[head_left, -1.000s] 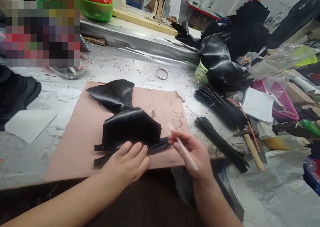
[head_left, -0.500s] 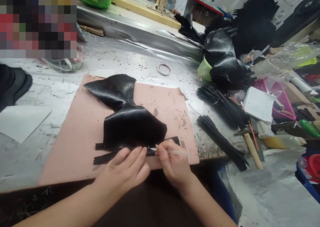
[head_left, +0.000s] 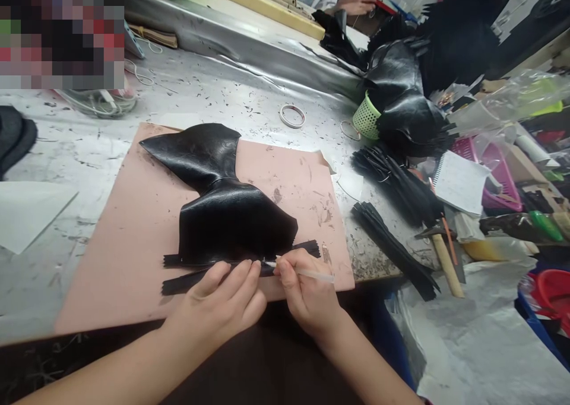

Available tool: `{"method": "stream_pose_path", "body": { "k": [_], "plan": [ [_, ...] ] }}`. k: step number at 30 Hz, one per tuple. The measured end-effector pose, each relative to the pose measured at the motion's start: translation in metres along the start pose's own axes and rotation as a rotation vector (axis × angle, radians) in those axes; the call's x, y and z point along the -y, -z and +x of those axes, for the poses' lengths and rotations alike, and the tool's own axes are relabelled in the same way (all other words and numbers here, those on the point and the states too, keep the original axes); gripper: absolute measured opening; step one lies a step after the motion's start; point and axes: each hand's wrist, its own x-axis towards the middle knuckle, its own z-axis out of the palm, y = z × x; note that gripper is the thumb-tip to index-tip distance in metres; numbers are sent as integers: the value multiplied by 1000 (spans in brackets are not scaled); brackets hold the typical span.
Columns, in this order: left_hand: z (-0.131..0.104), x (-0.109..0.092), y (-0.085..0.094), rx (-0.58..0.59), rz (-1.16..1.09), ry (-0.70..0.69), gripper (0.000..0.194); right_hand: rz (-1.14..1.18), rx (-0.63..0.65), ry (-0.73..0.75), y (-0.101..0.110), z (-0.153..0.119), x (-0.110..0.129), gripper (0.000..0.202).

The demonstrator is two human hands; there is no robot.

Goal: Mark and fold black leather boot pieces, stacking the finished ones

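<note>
A black leather shoe upper piece (head_left: pixel 236 218) lies on a pink board (head_left: pixel 120 233), its pointed part toward the far left. Along its near edge runs a black zipper (head_left: pixel 178 282) with its two tapes apart at the left end. My left hand (head_left: pixel 225 295) rests on the zipper, fingers stretched out and pressing it down. Between the thumb and fingers of my right hand (head_left: pixel 307 292) is a slim white pen (head_left: pixel 316 274). Its tip touches or hovers just over the zipper, close to my left fingertips; I cannot tell which. The zipper's right end shows beyond my right hand.
Bundles of black zippers (head_left: pixel 394 247) lie to the right, near a hammer (head_left: pixel 447 265) and a notebook (head_left: pixel 458 182). A tape roll (head_left: pixel 293 116) sits behind the board. Black leather pieces (head_left: pixel 401 102) rest by a green basket (head_left: pixel 366 117). Another person's hand (head_left: pixel 356 1) shows at the back.
The view has shifted slightly, so the board and leather appear a little further left. Another person's hand has come into sight at the back. My hands keep nearly the same pose.
</note>
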Motion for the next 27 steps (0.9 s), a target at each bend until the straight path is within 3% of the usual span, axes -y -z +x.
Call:
{"method": "stream_pose_path", "body": {
  "k": [27],
  "plan": [
    [-2, -1, -1, 42, -25, 3, 21, 39, 21, 7, 0, 0, -2, 21]
  ]
}}
